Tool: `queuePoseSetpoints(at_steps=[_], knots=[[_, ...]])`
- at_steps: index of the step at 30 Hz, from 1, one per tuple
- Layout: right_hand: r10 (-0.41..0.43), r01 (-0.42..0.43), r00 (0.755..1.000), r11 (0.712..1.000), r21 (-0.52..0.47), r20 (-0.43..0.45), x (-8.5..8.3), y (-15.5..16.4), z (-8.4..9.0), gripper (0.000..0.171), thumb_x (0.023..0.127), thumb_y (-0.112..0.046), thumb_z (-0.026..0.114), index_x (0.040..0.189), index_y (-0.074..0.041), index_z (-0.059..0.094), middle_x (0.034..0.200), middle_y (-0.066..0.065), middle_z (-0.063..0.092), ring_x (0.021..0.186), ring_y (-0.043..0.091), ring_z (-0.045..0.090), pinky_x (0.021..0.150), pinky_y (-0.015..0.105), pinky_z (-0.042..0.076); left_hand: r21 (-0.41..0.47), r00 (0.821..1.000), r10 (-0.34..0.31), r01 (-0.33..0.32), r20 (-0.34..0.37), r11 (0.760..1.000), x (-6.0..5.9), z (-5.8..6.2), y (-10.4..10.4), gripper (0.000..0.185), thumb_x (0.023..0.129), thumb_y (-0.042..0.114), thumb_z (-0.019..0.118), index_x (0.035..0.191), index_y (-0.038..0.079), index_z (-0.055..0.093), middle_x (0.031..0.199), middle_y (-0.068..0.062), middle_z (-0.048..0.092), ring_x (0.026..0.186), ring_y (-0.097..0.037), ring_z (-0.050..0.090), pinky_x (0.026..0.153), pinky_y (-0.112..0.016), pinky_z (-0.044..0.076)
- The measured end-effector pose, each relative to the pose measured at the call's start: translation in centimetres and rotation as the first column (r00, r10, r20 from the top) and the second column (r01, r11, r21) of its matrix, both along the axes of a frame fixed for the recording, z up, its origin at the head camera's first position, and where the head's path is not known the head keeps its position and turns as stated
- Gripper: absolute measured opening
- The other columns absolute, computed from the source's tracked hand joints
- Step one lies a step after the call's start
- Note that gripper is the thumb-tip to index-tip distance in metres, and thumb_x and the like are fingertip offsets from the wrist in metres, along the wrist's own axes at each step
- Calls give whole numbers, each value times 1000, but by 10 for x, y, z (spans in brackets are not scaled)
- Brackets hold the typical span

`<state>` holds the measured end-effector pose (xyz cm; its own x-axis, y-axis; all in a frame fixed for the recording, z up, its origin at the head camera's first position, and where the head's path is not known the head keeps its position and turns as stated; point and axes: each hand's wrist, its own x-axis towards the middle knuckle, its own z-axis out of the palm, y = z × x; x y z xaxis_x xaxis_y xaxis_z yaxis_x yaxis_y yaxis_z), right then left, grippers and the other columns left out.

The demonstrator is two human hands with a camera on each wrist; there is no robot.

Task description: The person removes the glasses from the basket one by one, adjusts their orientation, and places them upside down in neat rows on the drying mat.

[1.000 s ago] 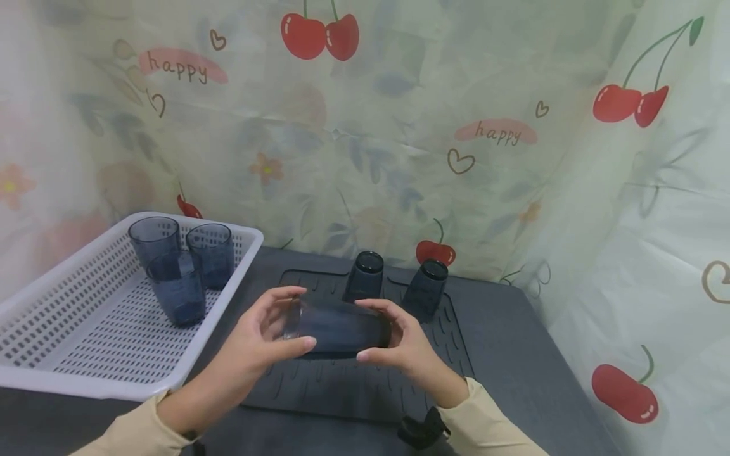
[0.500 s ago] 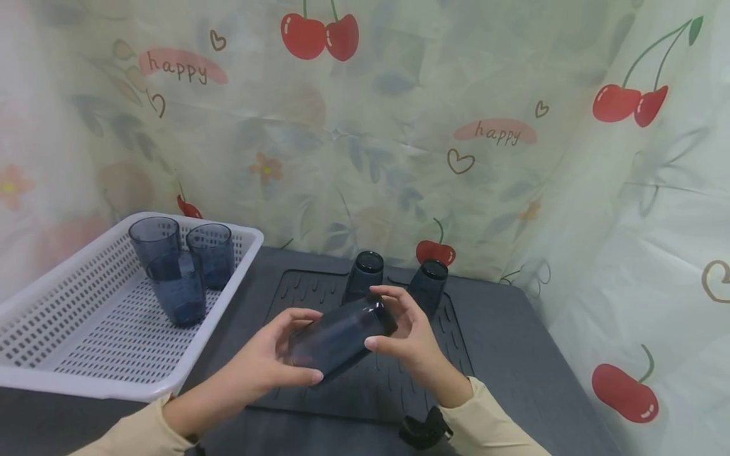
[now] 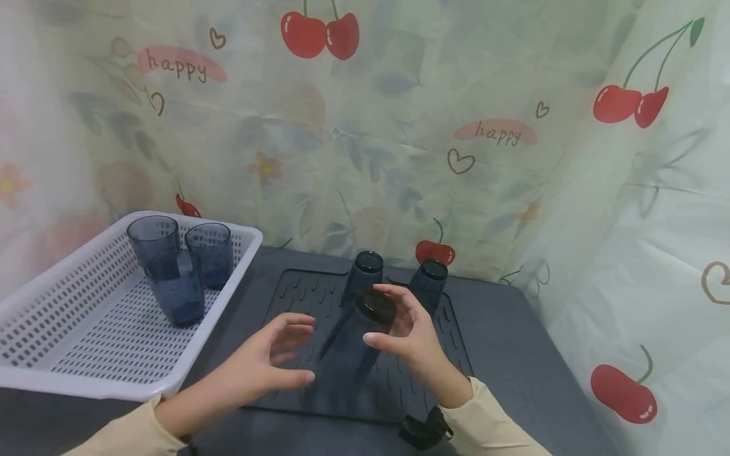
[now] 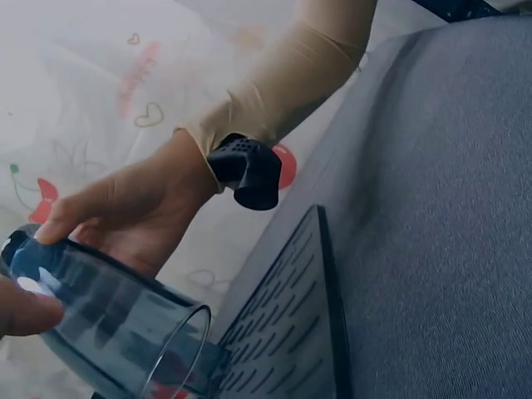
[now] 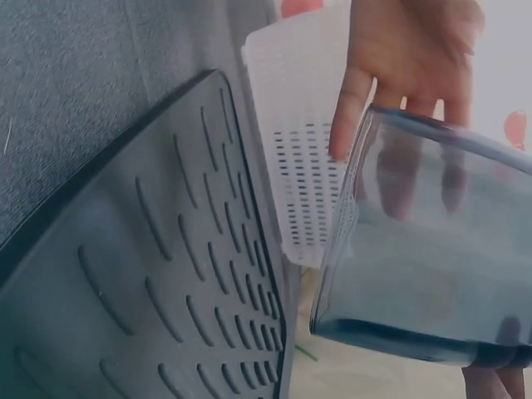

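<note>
A dark blue see-through cup [image 3: 350, 345] hangs tilted over the black ribbed mat [image 3: 296, 291], base up and mouth down to the left. My right hand [image 3: 379, 316] pinches the cup at its base between the thumb and curled fingers. In the left wrist view the same hand [image 4: 141, 216] grips the cup [image 4: 108, 324]. My left hand [image 3: 305, 348] hovers beside the cup's mouth with relaxed, spread fingers and holds nothing. The right wrist view shows the left hand [image 5: 407, 58] behind the cup [image 5: 424, 241].
Two more cups [image 3: 365, 272] [image 3: 430, 282] stand upside down at the mat's far edge. A white slotted basket [image 3: 85, 329] at the left holds three upright cups [image 3: 177, 294]. A cherry-print curtain closes the back and right of the dark table [image 3: 513, 354].
The cup was lying level between both hands. My right hand has tipped it base-up, and my left hand has let go and drawn back a little.
</note>
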<state>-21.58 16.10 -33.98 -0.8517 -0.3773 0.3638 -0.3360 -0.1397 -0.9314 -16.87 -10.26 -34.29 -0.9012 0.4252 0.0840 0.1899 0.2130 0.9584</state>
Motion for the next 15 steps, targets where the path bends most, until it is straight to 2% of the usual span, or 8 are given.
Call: queuePoseSetpoints(at_steps=[4, 8, 10, 13, 14, 15], knots=[[-16, 16, 1000, 1000, 25, -3, -1, 1, 0, 70, 78, 2, 76, 139, -3, 42, 132, 3, 53, 121, 15, 55, 93, 27, 52, -45, 999, -43, 43, -6, 998, -2, -2, -6, 57, 88, 25, 72, 134, 3, 45, 135, -19, 51, 126, -40, 50, 100, -54, 45], [-13, 13, 1000, 999, 34, -12, -2, 2, 1, 71, 78, 2, 76, 140, -2, 42, 132, 5, 54, 120, 15, 57, 94, 28, 52, -91, 986, -157, 161, 49, 983, -3, -5, -10, 44, 91, 21, 67, 127, 1, 51, 122, -16, 59, 112, -32, 60, 91, -44, 52], [-11, 12, 1000, 999, 39, -16, -3, 1, 1, 71, 77, 2, 76, 140, -3, 42, 132, 5, 54, 120, 16, 57, 95, 28, 51, -129, 972, -222, 231, 78, 964, -3, -8, -12, 40, 92, 20, 67, 125, 3, 53, 117, -12, 61, 106, -26, 63, 88, -38, 54], [-13, 14, 1000, 999, 47, -17, -3, 1, 1, 71, 77, 1, 77, 139, -3, 43, 133, 6, 54, 120, 16, 57, 95, 28, 52, -196, 941, -319, 336, 110, 921, -4, -14, -15, 35, 92, 19, 66, 122, 7, 56, 113, -9, 63, 101, -19, 64, 85, -31, 54], [-16, 17, 1000, 998, 55, -14, -4, 1, 1, 71, 77, 0, 77, 140, -4, 43, 133, 6, 53, 120, 16, 57, 95, 28, 51, -205, 921, -372, 389, 116, 898, -12, -32, -20, 35, 92, 22, 66, 123, 10, 56, 114, -7, 63, 100, -16, 64, 84, -29, 54], [-19, 20, 1000, 998, 62, -11, -4, 1, 2, 71, 77, -1, 77, 140, -5, 43, 134, 6, 53, 121, 16, 57, 95, 28, 51, -219, 904, -406, 427, 136, 877, -12, -33, -21, 34, 92, 22, 65, 123, 12, 57, 114, -5, 63, 100, -14, 64, 83, -27, 53]])
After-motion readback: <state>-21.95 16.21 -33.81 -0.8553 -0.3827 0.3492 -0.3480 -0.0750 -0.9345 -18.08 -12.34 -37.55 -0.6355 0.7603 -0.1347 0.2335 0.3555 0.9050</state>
